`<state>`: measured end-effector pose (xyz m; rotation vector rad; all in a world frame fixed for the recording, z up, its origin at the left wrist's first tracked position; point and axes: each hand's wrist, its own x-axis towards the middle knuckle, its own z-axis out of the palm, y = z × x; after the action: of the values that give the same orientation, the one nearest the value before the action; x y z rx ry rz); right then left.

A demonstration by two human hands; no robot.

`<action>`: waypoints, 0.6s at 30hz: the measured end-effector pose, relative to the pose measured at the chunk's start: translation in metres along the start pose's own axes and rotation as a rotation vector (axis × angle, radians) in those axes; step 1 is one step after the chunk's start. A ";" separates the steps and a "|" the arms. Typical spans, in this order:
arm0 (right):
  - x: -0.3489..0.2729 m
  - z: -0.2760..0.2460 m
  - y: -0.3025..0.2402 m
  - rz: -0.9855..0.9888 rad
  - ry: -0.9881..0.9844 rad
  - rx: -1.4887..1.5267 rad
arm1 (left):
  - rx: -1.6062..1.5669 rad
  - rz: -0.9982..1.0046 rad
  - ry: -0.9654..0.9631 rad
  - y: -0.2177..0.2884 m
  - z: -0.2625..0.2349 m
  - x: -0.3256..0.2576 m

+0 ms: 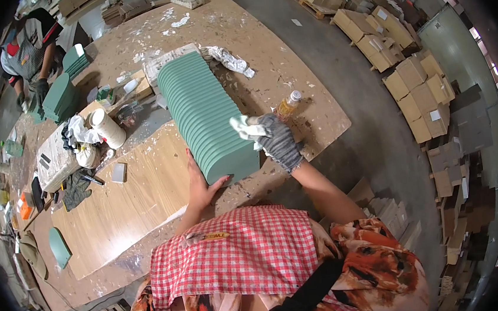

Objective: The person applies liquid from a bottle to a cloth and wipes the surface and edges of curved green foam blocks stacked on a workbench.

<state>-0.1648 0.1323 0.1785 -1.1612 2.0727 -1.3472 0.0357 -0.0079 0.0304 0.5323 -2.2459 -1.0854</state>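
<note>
A long row of green rounded boards (207,115), packed face to face, lies across the worktable in front of me. My left hand (202,186) is bare and grips the row's near left corner, thumb on the front face and fingers along the side. Over the row's right edge, my right hand (280,141) wears a grey knitted glove and is closed on a crumpled white cloth (245,127). Just beyond that glove stands a clear bottle with amber liquid (288,105). Whether the cloth touches the boards I cannot tell.
White rags (230,61) lie beside the row's far end. To the left are a white paper roll (108,129), a wrapped block (56,157), a loose glove (76,189) and a single green board (59,247). A co-worker (32,47) handles green boards at far left. Cartons (418,96) line the right.
</note>
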 end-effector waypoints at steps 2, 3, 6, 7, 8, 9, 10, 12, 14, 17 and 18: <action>0.001 0.009 0.054 -0.182 -0.003 -0.149 | -0.016 -0.008 -0.035 0.008 0.004 0.003; 0.006 0.015 0.051 -0.371 -0.043 -0.292 | -0.022 -0.043 -0.047 0.007 0.005 0.004; 0.008 0.038 0.053 -0.419 -0.108 -0.306 | -0.006 -0.012 -0.055 0.001 0.010 0.006; 0.011 0.049 0.051 -0.467 -0.164 -0.362 | -0.006 -0.015 -0.058 -0.001 0.011 0.004; 0.008 0.061 0.048 -0.497 -0.189 -0.257 | -0.022 -0.012 -0.050 -0.003 0.012 0.001; 0.003 0.077 0.064 -0.593 -0.118 -0.372 | -0.041 -0.002 -0.038 -0.003 0.014 0.003; 0.004 0.092 0.040 -0.404 -0.284 -0.370 | 0.003 0.047 -0.039 -0.018 0.014 -0.001; -0.002 0.115 0.019 -0.317 -0.424 -0.501 | -0.001 -0.018 -0.110 -0.053 0.019 -0.014; -0.007 0.118 0.035 -0.458 -0.401 -0.616 | -0.031 -0.091 -0.206 -0.063 0.022 -0.018; -0.008 0.099 0.063 -0.675 -0.280 -0.733 | -0.034 0.015 -0.041 -0.018 0.014 -0.003; -0.009 0.086 0.069 -0.750 -0.208 -0.688 | -0.082 -0.079 -0.039 -0.026 0.015 -0.008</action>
<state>-0.1282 0.1051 0.0775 -2.4246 2.0722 -0.6752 0.0343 -0.0098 -0.0006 0.5735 -2.2191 -1.2320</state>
